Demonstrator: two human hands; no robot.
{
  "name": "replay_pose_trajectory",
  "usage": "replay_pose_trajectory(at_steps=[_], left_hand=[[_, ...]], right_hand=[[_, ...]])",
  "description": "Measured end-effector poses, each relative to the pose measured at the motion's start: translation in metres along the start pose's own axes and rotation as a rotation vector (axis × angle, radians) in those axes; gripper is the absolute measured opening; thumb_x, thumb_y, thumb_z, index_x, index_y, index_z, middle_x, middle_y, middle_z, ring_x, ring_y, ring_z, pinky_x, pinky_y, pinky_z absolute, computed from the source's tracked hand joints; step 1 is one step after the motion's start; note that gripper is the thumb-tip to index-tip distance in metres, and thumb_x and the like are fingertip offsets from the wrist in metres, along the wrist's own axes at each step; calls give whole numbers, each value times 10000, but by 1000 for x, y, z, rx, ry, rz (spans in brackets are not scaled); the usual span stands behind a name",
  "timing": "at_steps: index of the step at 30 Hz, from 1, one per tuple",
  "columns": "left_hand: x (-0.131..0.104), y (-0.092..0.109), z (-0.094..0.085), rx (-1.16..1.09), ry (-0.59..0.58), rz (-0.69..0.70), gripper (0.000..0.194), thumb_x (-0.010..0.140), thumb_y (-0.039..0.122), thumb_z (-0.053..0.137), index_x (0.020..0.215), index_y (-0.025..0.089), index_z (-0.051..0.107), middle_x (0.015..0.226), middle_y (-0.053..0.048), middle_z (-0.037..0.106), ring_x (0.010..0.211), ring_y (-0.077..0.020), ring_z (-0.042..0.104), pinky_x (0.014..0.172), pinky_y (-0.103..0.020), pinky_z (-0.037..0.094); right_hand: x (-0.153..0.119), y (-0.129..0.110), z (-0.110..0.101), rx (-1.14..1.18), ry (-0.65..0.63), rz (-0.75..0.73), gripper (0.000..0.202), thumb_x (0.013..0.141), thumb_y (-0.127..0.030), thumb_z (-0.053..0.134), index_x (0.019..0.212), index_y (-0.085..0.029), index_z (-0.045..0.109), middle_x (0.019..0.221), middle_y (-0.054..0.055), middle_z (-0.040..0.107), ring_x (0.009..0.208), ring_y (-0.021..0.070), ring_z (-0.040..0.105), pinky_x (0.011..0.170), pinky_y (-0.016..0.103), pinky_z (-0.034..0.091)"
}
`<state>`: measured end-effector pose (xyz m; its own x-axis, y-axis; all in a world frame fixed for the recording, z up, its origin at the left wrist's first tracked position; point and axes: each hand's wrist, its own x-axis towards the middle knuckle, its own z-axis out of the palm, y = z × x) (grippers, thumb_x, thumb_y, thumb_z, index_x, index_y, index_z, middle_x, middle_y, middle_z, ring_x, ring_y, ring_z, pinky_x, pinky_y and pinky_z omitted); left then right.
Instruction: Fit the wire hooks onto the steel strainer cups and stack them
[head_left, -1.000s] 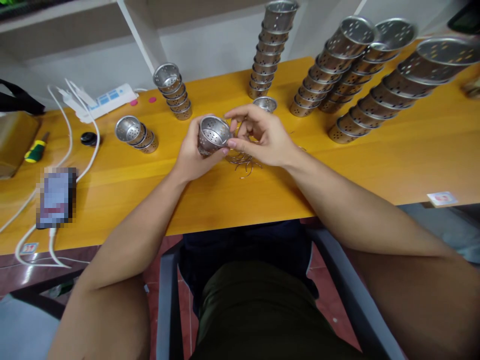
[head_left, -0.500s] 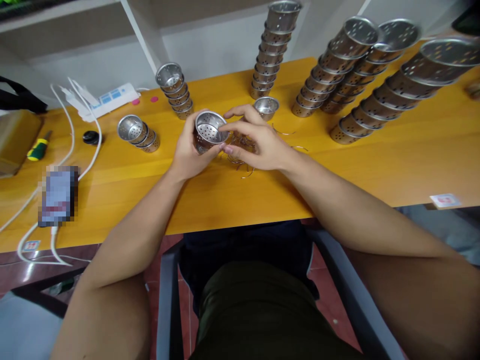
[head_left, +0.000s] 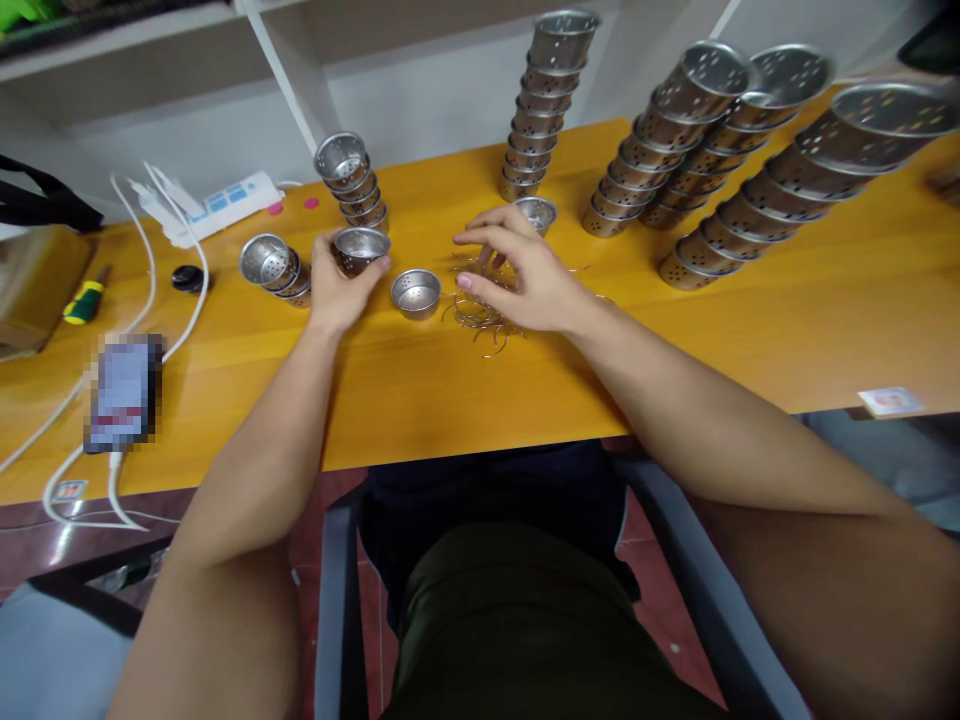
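My left hand grips a perforated metal cup by its sides, thumb on the right and fingers on the left. Just to the right, a second perforated cup stands upright on the table by itself. My right hand hovers with thumb and fingers apart, and nothing shows between them. Beneath and beside it lies a tangle of thin curved wires, partly covered by the hand. Behind that hand, another single cup is partly hidden.
Nested cups form a short stack and a taller stack on the left. Tall leaning stacks occupy the right, another the back. A phone, cables, power strip and screwdriver lie far left.
My left hand has moved left with a cup in it. A separate cup now shows standing where the hands were together. My right hand has come away from the cup, its fingers spread.
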<state>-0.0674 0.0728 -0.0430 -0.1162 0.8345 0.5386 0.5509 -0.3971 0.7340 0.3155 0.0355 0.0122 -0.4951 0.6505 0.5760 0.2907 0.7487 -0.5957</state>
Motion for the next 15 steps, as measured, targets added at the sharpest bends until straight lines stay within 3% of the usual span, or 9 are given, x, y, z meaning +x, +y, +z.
replay_pose_trajectory(at_steps=[4,7,13,15], left_hand=[[2,-17,0,-25,-38,-124,918,766,624,1226,1364,283,617,1341,-176,826,1434,-490,837,1402,-921,602],[-2,-16,0,-37,-30,-125,959,735,678,1218,1348,293,589,1408,-196,824,1525,-503,812,1461,-904,555],[-6,15,-5,27,10,-48,949,837,650,1158,1530,289,618,1781,-247,703,1862,-535,546,1633,-843,316],[-8,34,-7,68,23,32,878,912,656,1094,1583,316,642,1810,-206,701,1853,-526,556,1629,-829,336]], right_hand=[[1,6,-7,-100,-39,166,731,1170,-928,740,1582,-343,891,1598,201,810,1455,480,785,1344,726,675],[4,14,-17,-178,-39,252,688,1200,-848,736,1588,-300,889,1598,231,804,1443,498,790,1351,733,664],[8,42,-43,-398,6,421,619,1266,-597,632,1737,-237,813,1659,265,776,1544,543,741,1407,754,608],[8,53,-50,-460,-33,470,604,1267,-501,606,1751,-194,796,1682,281,761,1595,545,723,1421,733,602]])
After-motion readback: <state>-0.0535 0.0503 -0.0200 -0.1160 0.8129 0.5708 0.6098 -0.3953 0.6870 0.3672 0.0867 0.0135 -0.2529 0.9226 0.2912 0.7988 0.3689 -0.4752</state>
